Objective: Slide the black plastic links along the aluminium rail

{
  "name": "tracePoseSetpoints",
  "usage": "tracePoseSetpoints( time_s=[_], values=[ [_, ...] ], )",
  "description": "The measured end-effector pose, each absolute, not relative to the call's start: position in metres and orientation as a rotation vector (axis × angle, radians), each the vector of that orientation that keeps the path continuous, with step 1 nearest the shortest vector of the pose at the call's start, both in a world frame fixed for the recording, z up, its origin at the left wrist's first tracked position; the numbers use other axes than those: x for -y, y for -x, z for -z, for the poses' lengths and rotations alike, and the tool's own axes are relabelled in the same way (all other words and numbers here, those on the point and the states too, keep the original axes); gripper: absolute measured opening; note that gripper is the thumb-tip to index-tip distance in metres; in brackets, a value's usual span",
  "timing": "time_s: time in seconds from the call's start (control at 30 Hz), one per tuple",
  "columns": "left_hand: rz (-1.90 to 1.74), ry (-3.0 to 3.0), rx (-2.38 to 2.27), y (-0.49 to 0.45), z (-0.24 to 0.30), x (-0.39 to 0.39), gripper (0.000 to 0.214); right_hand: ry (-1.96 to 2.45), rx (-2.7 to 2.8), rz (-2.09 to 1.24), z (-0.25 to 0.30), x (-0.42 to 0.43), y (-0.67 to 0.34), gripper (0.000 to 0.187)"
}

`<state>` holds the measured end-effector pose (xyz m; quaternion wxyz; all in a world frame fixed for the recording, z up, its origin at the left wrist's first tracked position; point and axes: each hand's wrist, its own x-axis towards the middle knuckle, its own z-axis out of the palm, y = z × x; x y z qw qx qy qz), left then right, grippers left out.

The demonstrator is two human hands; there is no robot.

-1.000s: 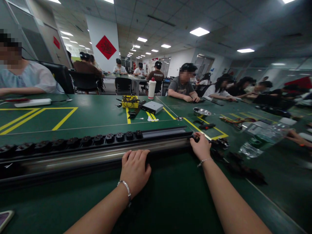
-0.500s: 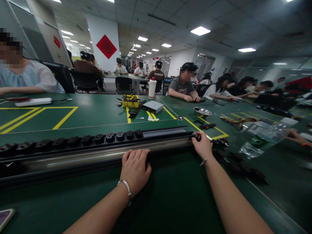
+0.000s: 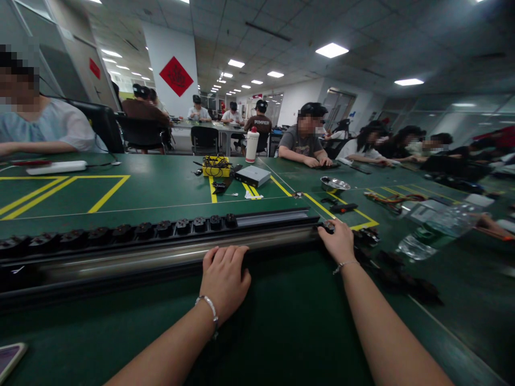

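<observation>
A long dark metal rail (image 3: 153,257) lies across the green table (image 3: 281,332), with a row of several black socket modules (image 3: 132,231) set in its far channel. My left hand (image 3: 223,279) rests on the rail's near edge, fingers curled over it. My right hand (image 3: 339,241) is at the rail's right end, fingers pinched on a small black module (image 3: 326,227). More loose black modules (image 3: 394,271) lie in a heap to the right of that hand.
A clear plastic water bottle (image 3: 432,228) lies on its side at right. Farther back are a yellow box of cables (image 3: 215,166), a grey box (image 3: 252,176), a white bottle (image 3: 251,145) and a metal bowl (image 3: 333,185). Several people sit around the tables. A phone corner (image 3: 10,358) shows bottom left.
My right hand has shifted slightly right and down at the rail's end with the black module. My left hand has stayed on the rail.
</observation>
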<state>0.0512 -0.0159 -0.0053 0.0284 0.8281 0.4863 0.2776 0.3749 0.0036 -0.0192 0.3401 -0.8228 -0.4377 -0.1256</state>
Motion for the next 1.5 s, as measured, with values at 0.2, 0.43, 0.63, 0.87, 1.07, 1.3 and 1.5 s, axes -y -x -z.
tracePoseSetpoints(
  time_s=[0.2, 0.43, 0.63, 0.87, 1.07, 1.3, 1.5],
  values=[
    [-0.867, -2.567, -1.498, -0.051, 0.006, 0.016, 0.037, 2.148, 1.176, 0.283, 0.017, -0.001, -0.377, 0.038],
    [-0.853, -2.572, -1.497, -0.051, 0.005, 0.017, 0.036, 2.229, 1.090, 0.234, 0.015, 0.000, -0.377, 0.043],
    [-0.855, -2.575, -1.499, -0.051, 0.005, 0.017, 0.036, 2.192, 1.135, 0.249, 0.018, -0.001, -0.380, 0.043],
    [-0.873, -2.571, -1.497, -0.051, 0.007, 0.016, 0.036, 2.116, 1.144, 0.299, 0.020, -0.002, -0.383, 0.044],
    [-0.866, -2.574, -1.492, -0.051, 0.006, 0.016, 0.037, 2.127, 1.140, 0.338, 0.021, -0.003, -0.387, 0.046],
    [-0.859, -2.577, -1.496, -0.050, 0.006, 0.016, 0.037, 2.179, 1.119, 0.305, 0.026, -0.004, -0.389, 0.053],
    [-0.859, -2.578, -1.496, -0.050, 0.006, 0.015, 0.037, 2.148, 1.124, 0.281, 0.023, -0.004, -0.388, 0.048]
  ],
)
